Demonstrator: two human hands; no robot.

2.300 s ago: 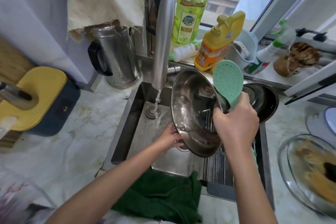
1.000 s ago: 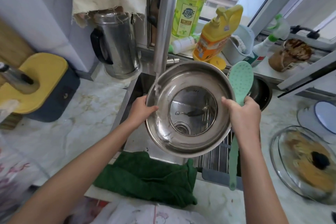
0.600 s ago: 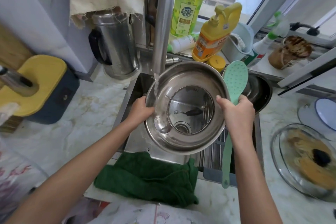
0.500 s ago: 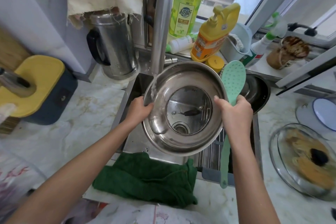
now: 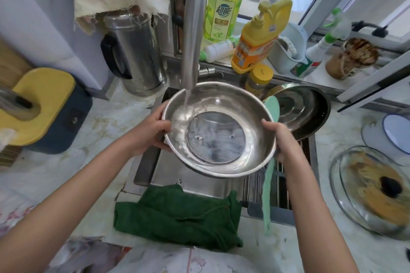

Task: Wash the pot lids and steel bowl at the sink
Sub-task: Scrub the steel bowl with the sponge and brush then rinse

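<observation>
I hold the steel bowl (image 5: 253,117) level over the sink (image 5: 168,173), under the running faucet (image 5: 193,29). Water streams onto its left inner wall and pools in the bottom. My left hand (image 5: 150,133) grips the bowl's left rim. My right hand (image 5: 280,139) grips the right rim together with a green silicone brush (image 5: 267,195), whose head pokes up behind the bowl and whose handle hangs down. A steel pot lid (image 5: 297,106) lies in a dark pan at the sink's back right. A soiled glass lid (image 5: 372,190) rests on the counter at right.
A green cloth (image 5: 177,215) drapes over the sink's front edge. A steel kettle (image 5: 135,55), detergent bottles (image 5: 255,44) and a small jar (image 5: 258,80) stand behind the sink. A yellow-topped box (image 5: 44,104) sits on the left counter. A drain rack (image 5: 281,188) spans the sink's right part.
The bowl went from tilted toward me to level, and moved slightly right under the stream. Water now collects inside it. Both hands keep their grip.
</observation>
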